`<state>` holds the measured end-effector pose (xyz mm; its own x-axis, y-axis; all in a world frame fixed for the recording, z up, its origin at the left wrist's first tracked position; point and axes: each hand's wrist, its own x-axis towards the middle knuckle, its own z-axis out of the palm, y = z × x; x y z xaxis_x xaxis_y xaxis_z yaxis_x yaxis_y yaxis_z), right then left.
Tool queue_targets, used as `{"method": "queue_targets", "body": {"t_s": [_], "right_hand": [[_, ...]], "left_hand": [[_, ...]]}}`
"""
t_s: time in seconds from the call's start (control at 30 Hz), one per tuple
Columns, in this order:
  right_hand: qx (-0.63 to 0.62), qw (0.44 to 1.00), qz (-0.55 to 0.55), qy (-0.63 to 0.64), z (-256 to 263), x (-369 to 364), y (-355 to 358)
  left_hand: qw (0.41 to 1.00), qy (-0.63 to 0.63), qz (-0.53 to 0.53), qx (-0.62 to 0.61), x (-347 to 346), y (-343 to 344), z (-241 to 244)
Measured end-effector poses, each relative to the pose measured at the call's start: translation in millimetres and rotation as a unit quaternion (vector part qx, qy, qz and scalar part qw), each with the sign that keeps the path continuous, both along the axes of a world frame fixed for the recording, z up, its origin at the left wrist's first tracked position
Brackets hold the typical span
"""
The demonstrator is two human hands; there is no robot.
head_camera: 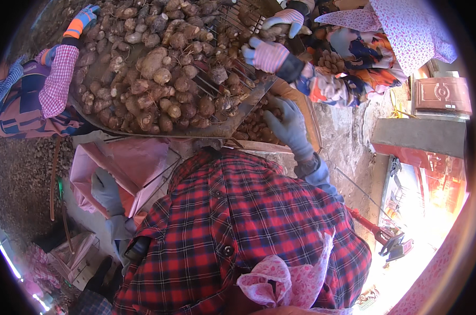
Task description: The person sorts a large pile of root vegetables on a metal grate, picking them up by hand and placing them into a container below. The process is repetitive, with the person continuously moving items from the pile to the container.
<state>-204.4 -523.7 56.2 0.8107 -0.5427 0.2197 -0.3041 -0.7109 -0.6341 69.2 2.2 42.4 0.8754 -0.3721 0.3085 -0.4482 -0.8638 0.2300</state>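
Observation:
My right hand [288, 123], in a grey glove, reaches over the cardboard-sided box [307, 118] at the end of the sorting table. Small brown tubers [257, 121] lie in that box around the fingertips. Whether a tuber sits between thumb and fingers is hard to tell. My left hand [105, 191], gloved alike, is at the mouth of a pink sack [143, 157] held open on a thin metal frame. Its palm faces away, so its grip is hidden. Taro-like tubers [155, 63] with soil and roots are heaped on the table before me.
Opposite, a co-worker's striped gloved hands [267, 55] work over the metal bars [212, 84] of the table. Another co-worker's orange-and-blue glove [80, 21] touches the heap at the far left. The table's metal rim [175, 136] runs close to my body. A second pink sack [72, 252] stands lower left.

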Motion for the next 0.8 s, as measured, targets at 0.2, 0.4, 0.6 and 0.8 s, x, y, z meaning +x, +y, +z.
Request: {"method": "queue_targets", "body": {"t_s": [0.2,0.4,0.6,0.8], "right_hand": [[-0.169,0.958,0.231,0.018,-4,111,38],[-0.152,0.936,0.278,0.151,-16,111,23],[-0.117,0.968,0.085,0.203,-20,-1,-23],[-0.023,0.997,0.072,0.002,-1,33,8]], "left_hand": [[0.997,0.025,0.077,-0.01,-5,-31,19],[0.963,-0.018,-0.189,-0.193,-27,-207,63],[0.947,-0.074,-0.31,0.035,0,-279,65],[0.943,0.044,-0.328,-0.019,-53,-320,19]]}}
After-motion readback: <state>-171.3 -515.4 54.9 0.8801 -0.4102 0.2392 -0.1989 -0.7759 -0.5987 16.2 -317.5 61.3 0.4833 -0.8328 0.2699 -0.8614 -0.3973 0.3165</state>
